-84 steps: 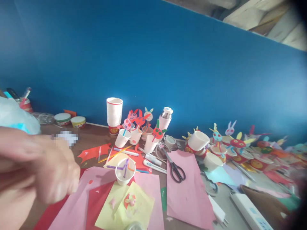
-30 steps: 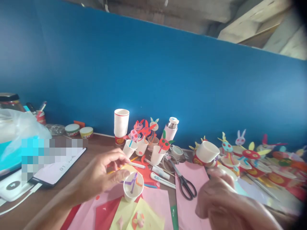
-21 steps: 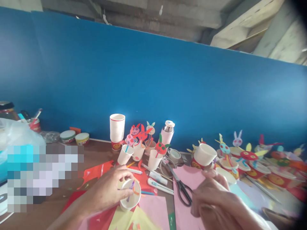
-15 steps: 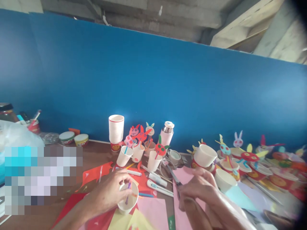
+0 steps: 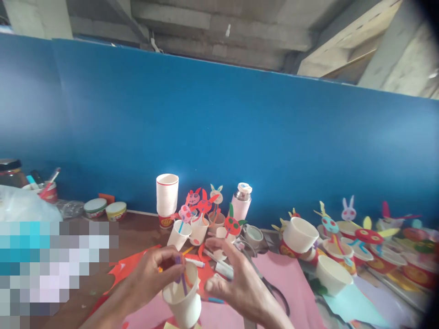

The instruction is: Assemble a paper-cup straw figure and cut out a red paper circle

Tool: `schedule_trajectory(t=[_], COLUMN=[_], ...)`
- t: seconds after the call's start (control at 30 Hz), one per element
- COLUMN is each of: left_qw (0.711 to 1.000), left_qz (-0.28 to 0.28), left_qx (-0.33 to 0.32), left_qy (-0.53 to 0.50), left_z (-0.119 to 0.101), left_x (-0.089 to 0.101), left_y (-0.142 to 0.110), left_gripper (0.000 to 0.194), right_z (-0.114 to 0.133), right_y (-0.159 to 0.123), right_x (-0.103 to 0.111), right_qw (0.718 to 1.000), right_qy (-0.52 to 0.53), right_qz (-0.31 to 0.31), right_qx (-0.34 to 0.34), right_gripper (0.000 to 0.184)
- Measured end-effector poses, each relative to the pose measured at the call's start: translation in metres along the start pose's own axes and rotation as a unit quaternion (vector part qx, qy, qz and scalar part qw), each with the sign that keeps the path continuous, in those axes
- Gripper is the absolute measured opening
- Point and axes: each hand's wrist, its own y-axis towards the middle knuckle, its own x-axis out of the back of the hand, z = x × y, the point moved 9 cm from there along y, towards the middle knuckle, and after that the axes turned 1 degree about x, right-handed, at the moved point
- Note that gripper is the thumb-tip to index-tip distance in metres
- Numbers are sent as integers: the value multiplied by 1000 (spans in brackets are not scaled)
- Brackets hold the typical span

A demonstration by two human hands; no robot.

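My left hand (image 5: 156, 269) is closed, pinching a purple paper strip (image 5: 184, 281) that reaches down into a white paper cup (image 5: 187, 310). An orange piece also shows inside that cup's rim. To the right of the cup, my right hand (image 5: 240, 281) is open, thumb and fingers apart, with nothing in it. Scissors with dark handles (image 5: 283, 297) lie beside it on a pink paper sheet (image 5: 291, 269), partly hidden by my wrist. Behind the hands stand white cups (image 5: 179, 235) with paper animal faces, one a red face with green ears (image 5: 232, 225).
At the back are a stack of paper cups (image 5: 167, 194) and a pink thermos (image 5: 241, 206). Several decorated cups crowd the right side, near a tilted white cup (image 5: 332, 276). Two lidded tubs (image 5: 95, 207) stand left. Red paper (image 5: 130, 267) and markers lie around the hands.
My right hand has let go of the scissors, moved left toward the cup and opened. My left hand has lifted slightly with the purple strip, and the view has tilted up a little.
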Motion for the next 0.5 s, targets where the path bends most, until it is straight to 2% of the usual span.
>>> schedule_trajectory(t=[0.17,0.27,0.37,0.5], left_qw=[999,999,1000,999], left_qz=[-34,-26,-24,-13], left_qx=[-10,7,8,-9], left_qy=[28,18,3,-38], left_z=[0,8,10,0], left_x=[6,1,-2,-4], left_y=[5,6,4,0], left_gripper=[29,29,28,28], right_z=[-20,-21,-17,-13], right_y=[3,4,4,3], right_x=[-32,-47,-55,-55], right_qw=[996,994,994,994], right_qy=[-48,-87,-91,-75], right_qz=[43,38,25,16], right_qx=[-58,-49,-48,-83], right_gripper=[85,99,102,94])
